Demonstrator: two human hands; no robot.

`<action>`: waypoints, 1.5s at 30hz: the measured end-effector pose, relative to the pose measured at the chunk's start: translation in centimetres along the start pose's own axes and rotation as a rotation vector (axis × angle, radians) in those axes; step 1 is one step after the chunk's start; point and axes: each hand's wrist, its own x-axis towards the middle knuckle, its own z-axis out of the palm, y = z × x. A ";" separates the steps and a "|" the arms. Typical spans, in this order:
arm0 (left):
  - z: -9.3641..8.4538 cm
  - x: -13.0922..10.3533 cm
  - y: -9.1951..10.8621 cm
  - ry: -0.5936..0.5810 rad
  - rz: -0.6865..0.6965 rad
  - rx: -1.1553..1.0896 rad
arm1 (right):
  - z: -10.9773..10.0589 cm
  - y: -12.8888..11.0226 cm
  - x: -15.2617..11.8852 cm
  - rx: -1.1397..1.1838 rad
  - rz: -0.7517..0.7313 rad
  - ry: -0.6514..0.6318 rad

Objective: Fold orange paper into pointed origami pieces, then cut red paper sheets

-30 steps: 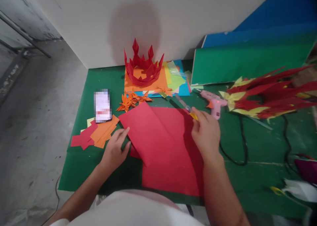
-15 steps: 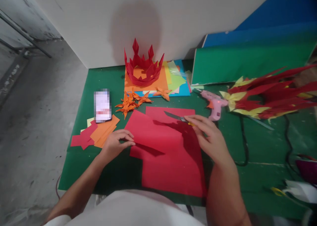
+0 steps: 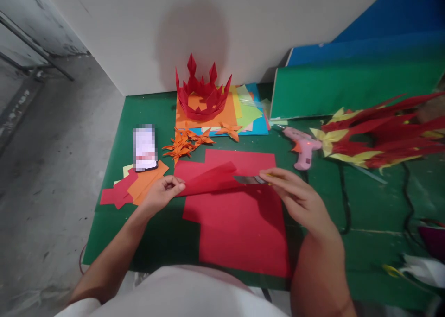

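My left hand pinches the left end of a red paper sheet between thumb and fingers. That sheet is raised and folded over, and its edge runs toward my right hand. My right hand is closed around a knife; a bit of yellow handle shows between the fingers. The blade points left, with its tip at the right end of the held sheet. Beneath both hands lie larger red paper sheets, flat on the green table.
A red paper crown stands on coloured sheets at the back, with orange paper flowers in front. Left are a phone and paper pieces. Right are a pink glue gun, its dark cord, and a red-and-yellow paper piece.
The held sheet has changed from lying spread out to being lifted and folded over. My right hand has lowered the knife slightly, its tip now against the sheet's right end.
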 end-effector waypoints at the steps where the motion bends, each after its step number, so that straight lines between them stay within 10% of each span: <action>1: 0.0 0.0 0.1 0.005 0.005 0.022 | 0.1 0.0 0.0 -0.003 0.005 -0.007; 23: -0.1 -1.1 1.1 -0.160 0.331 0.394 | 1.9 2.9 0.3 -0.448 -0.059 -0.130; 30: 4.6 0.9 3.0 -0.075 0.608 0.762 | 2.7 3.0 0.7 -0.542 -0.118 -0.103; 36: 8.9 4.1 2.2 -0.058 0.588 1.052 | 2.8 2.8 0.9 -0.584 -0.122 -0.095; 45: 9.0 3.8 0.8 -0.089 0.650 1.181 | 2.4 3.2 0.5 -0.490 -0.115 -0.099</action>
